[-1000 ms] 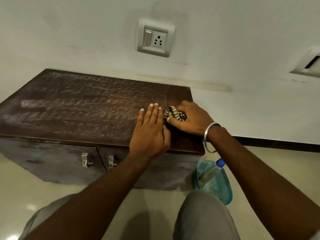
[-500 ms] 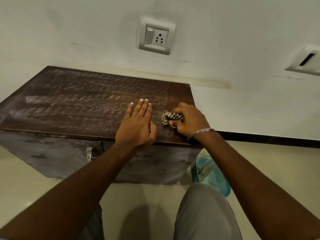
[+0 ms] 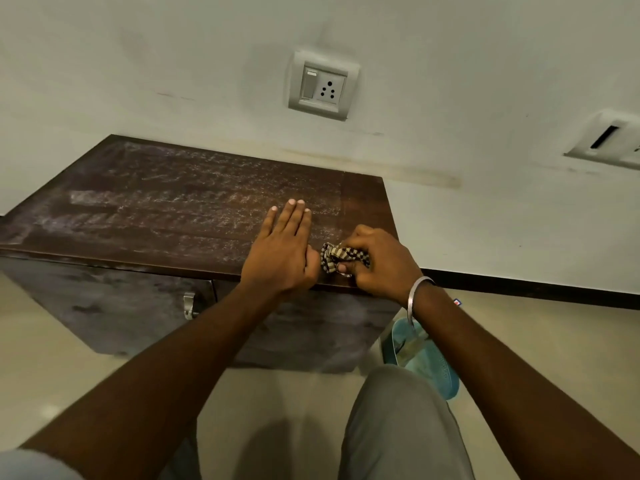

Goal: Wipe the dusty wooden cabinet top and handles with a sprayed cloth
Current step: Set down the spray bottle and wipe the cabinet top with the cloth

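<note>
A low dark wooden cabinet point(image 3: 166, 209) stands against the wall, its top streaked with pale dust except for a cleaner strip at the right end. My right hand point(image 3: 379, 263) grips a bunched checked cloth point(image 3: 337, 258) pressed on the top near the front right edge. My left hand point(image 3: 282, 251) lies flat on the top just left of the cloth, fingers together, holding nothing. One metal door handle point(image 3: 188, 306) shows on the cabinet front below; my left forearm hides what is to its right.
A wall socket with switch point(image 3: 322, 86) sits above the cabinet, and another wall fitting point(image 3: 609, 138) is at the far right. A blue plastic bottle point(image 3: 420, 355) lies on the tiled floor beside the cabinet's right side. My knee point(image 3: 401, 420) is below.
My right hand has drawn the cloth from mid-depth toward the front edge of the top. My left hand slid slightly left and stayed flat. The view shifted, hiding the second handle.
</note>
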